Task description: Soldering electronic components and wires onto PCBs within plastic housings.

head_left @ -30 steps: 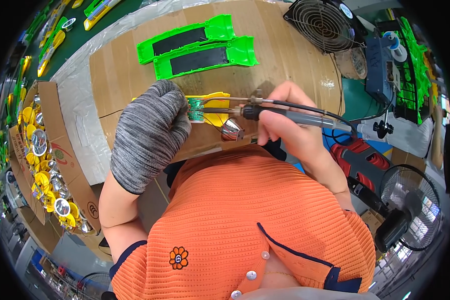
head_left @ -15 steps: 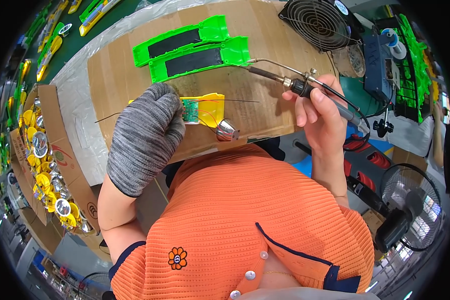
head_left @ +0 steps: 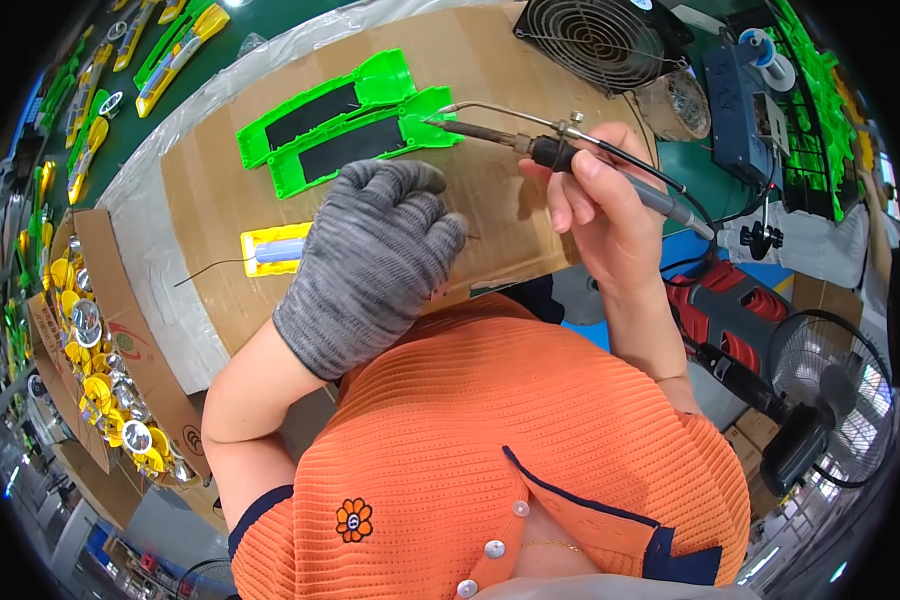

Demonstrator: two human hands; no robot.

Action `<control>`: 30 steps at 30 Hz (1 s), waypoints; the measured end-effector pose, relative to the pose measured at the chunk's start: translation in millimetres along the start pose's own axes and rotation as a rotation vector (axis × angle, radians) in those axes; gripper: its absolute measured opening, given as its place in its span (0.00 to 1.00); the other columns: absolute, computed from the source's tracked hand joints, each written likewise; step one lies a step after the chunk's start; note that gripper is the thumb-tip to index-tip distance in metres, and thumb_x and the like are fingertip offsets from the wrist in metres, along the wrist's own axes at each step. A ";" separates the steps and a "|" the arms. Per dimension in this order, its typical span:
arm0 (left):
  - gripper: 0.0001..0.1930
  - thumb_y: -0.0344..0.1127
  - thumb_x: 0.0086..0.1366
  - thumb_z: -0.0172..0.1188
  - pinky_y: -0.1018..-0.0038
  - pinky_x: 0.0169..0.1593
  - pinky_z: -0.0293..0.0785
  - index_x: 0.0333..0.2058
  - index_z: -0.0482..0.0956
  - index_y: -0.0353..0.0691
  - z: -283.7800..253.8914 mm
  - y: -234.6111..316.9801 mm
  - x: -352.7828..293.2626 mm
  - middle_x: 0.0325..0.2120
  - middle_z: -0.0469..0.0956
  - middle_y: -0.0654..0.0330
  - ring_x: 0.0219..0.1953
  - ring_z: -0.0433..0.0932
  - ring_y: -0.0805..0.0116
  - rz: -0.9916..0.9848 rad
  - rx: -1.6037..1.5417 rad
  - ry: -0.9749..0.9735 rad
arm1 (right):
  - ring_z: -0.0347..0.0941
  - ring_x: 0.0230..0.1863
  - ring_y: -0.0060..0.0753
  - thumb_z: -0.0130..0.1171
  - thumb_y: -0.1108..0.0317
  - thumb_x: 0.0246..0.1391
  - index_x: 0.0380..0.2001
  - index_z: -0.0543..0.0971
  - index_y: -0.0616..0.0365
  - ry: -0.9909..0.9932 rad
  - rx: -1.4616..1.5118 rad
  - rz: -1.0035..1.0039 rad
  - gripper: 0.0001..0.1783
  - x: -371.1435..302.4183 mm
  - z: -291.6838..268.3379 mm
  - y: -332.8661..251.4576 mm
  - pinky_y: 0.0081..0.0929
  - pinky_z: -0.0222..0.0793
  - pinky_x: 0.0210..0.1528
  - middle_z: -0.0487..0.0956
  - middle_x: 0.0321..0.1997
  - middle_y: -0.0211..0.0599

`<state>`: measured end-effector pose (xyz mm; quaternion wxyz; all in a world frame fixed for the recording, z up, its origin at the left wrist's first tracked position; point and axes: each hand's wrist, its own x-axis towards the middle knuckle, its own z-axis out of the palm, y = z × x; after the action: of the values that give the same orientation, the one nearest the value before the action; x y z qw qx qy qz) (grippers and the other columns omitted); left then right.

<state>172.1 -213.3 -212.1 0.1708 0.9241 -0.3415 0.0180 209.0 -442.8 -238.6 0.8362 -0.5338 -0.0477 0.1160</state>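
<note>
My right hand (head_left: pixel 615 205) grips a soldering iron (head_left: pixel 550 152) with a thin metal tube along it. The iron's tip hangs over the right end of the nearer of two green plastic shells (head_left: pixel 435 100), which bear black pads. My left hand (head_left: pixel 375 265), in a grey knitted glove, is bent over the right part of a yellow plastic casing (head_left: pixel 253 258). Its fingers are curled, and whatever is under them is hidden. The casing's left end shows a light-blue cylinder (head_left: pixel 280 250) inside, and a thin dark wire (head_left: pixel 210 271) sticks out leftward.
A cardboard sheet (head_left: pixel 510 235) covers the work table. At the far right stand a black square fan (head_left: pixel 595 40), a blue box (head_left: pixel 742 110) and a wire spool (head_left: pixel 770 65). On the left, a carton (head_left: pixel 130 350) holds yellow parts and shiny reflectors. A caged fan (head_left: pixel 835 390) is at lower right.
My left hand has shifted right across the yellow casing, uncovering the light-blue cylinder and covering the green circuit board and silver reflector. My right hand still holds the iron. The whole view has shifted slightly.
</note>
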 end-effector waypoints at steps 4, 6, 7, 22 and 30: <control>0.09 0.31 0.53 0.64 0.63 0.53 0.70 0.35 0.81 0.47 -17.5 -5.9 -24.3 0.33 0.80 0.64 0.47 0.77 0.60 -0.198 -0.177 0.255 | 0.67 0.19 0.22 0.54 0.74 0.60 0.40 0.72 0.59 -0.042 0.016 0.027 0.05 8.0 2.1 0.5 0.33 0.75 0.35 0.68 0.19 0.28; 0.06 0.27 0.57 0.65 0.67 0.51 0.73 0.34 0.84 0.43 -24.1 -13.6 -39.2 0.34 0.83 0.61 0.46 0.80 0.61 -0.426 -0.173 0.436 | 0.67 0.20 0.23 0.54 0.74 0.60 0.40 0.72 0.59 -0.056 0.035 0.031 0.06 15.9 6.4 6.9 0.31 0.73 0.31 0.68 0.20 0.29; 0.06 0.26 0.57 0.65 0.69 0.51 0.74 0.34 0.84 0.42 -23.8 -19.0 -44.3 0.34 0.83 0.60 0.46 0.80 0.62 -0.561 -0.192 0.471 | 0.67 0.21 0.24 0.55 0.75 0.60 0.40 0.72 0.59 -0.072 0.049 0.031 0.06 20.7 8.6 10.3 0.29 0.71 0.28 0.68 0.21 0.30; 0.06 0.26 0.58 0.62 0.68 0.42 0.77 0.35 0.83 0.36 -11.8 -70.4 -16.4 0.30 0.81 0.53 0.34 0.81 0.57 -0.436 -0.573 0.062 | 0.76 0.22 0.26 0.61 0.75 0.56 0.35 0.71 0.62 -0.169 -0.119 0.234 0.08 17.3 -5.1 -0.2 0.26 0.76 0.28 0.76 0.23 0.34; 0.07 0.22 0.53 0.65 0.70 0.35 0.74 0.33 0.83 0.36 -11.1 -82.6 -10.1 0.24 0.75 0.55 0.29 0.78 0.59 -0.254 -0.438 -0.021 | 0.77 0.24 0.22 0.62 0.74 0.55 0.34 0.72 0.63 -0.191 -0.198 0.363 0.08 23.4 3.6 -3.1 0.22 0.75 0.27 0.78 0.27 0.33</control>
<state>217.9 -144.7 -228.2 0.3643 0.9006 -0.2201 -0.0877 231.4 -435.1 -235.3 0.7369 -0.5997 -0.0412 0.3092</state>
